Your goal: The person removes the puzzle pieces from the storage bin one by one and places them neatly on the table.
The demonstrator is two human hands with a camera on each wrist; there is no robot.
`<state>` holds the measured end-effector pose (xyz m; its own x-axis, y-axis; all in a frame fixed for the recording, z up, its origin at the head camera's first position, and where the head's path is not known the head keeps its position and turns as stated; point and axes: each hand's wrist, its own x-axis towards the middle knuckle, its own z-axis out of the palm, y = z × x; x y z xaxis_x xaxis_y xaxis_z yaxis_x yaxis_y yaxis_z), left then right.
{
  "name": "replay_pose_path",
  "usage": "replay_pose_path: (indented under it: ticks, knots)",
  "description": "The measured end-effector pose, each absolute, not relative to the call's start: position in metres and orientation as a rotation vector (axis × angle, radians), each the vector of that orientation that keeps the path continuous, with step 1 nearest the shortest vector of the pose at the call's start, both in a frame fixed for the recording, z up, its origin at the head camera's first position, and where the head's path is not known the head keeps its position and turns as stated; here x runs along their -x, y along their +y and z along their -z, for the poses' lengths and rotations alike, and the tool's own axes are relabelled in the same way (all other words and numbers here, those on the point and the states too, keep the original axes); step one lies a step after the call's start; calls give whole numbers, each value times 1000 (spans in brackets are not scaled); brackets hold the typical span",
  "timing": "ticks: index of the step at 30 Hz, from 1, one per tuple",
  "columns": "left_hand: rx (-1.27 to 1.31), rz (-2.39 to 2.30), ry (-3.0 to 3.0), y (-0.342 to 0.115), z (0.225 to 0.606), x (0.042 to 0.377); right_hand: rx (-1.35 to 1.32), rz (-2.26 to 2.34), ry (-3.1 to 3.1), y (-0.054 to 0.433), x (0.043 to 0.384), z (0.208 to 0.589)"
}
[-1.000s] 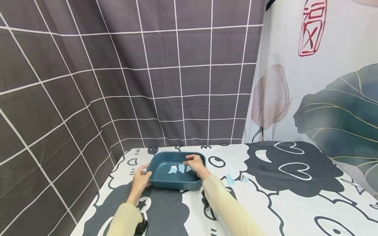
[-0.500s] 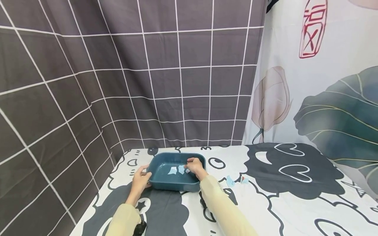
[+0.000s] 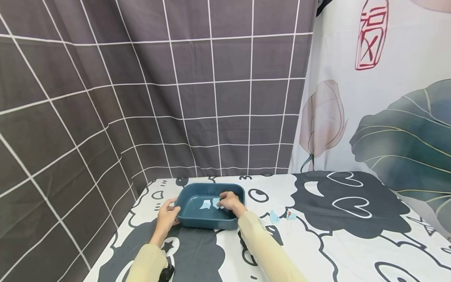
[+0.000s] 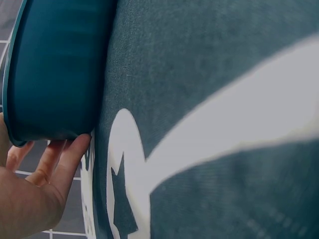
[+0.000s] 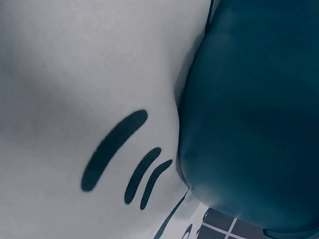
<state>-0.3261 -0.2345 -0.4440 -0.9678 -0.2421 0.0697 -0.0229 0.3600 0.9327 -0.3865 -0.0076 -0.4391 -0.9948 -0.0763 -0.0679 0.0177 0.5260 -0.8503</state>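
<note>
A dark teal plastic basin [image 3: 208,224] with rounded corners stands on the patterned cloth. My left hand [image 3: 167,216] grips its left end, thumb at the rim; in the left wrist view the fingers of the left hand [image 4: 42,186] reach against the outer wall. Inside the basin, my right hand [image 3: 230,201] bends its fingers down to the floor, beside light blue paper scraps. One scrap [image 3: 205,204] lies left of another scrap [image 3: 215,202]. A small pale scrap [image 3: 221,207] shows at my right fingertips; whether they pinch or only touch it is unclear. The right wrist view shows no fingers.
Two more scraps lie right of the basin: a light blue scrap [image 3: 274,217] and a blue scrap with a red patch [image 3: 290,215]. The black-and-white cartoon cloth [image 3: 352,243] covers the surface. A dark gridded curtain [image 3: 232,98] hangs behind and at left.
My right hand has lowered into the basin and come slightly nearer. The small pale scrap has shifted left and towards me with its fingertips. My left hand has stayed on the basin.
</note>
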Motion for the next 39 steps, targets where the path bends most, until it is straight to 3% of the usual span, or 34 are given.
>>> replay_pose_path:
  ticks: [20, 39]
  knots:
    - [-244, 1654, -2426, -235, 440, 325, 170, 1161, 2880, -9, 388, 439]
    - [-234, 1652, -2446, -235, 444, 328, 119, 978, 2969, -9, 381, 438]
